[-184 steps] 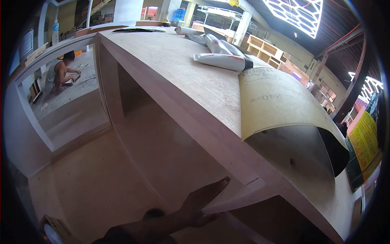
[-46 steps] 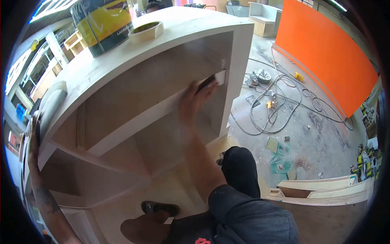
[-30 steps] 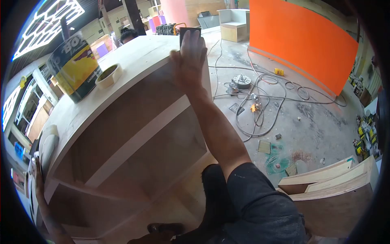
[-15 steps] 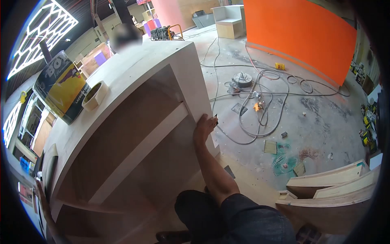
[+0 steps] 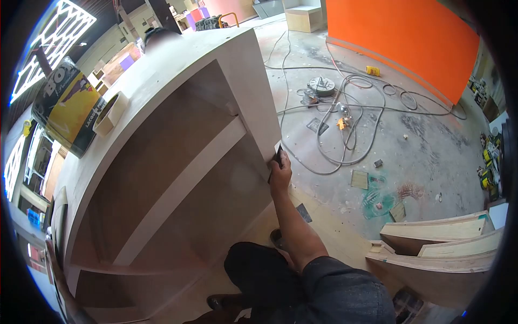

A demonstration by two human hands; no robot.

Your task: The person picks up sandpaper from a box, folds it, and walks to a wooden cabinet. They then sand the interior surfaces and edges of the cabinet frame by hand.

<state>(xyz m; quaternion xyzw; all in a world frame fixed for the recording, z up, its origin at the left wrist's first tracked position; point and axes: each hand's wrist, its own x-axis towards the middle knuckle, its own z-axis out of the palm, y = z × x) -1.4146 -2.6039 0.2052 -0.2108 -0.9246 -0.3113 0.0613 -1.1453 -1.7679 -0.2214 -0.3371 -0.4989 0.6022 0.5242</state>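
Observation:
A large curved white cabinet frame [image 5: 232, 59] with open compartments fills the left and middle. My right hand [image 5: 280, 168] is closed around a small dark flat tool with a pale blade [image 5: 278, 154], held at the cabinet's right side edge. At the far left my left hand [image 5: 53, 260] is partly in view beside the cabinet's lower left edge; its fingers are too dim and edge-on to tell what they hold. On the cabinet top stand a black and yellow can [image 5: 67, 110] and a roll of tape [image 5: 110, 113].
Cables [image 5: 345, 156] lie coiled on the floor around a cable reel [image 5: 322, 86]. An orange panel [image 5: 399, 48] stands behind them. Curved wooden pieces [image 5: 437, 237] lie at lower right. The top of a person's head [image 5: 159, 36] shows beyond the cabinet.
My right hand has turned and shifted slightly down the cabinet's side, and the tool in it now shows. The view has tilted a little, moving the can and tape left.

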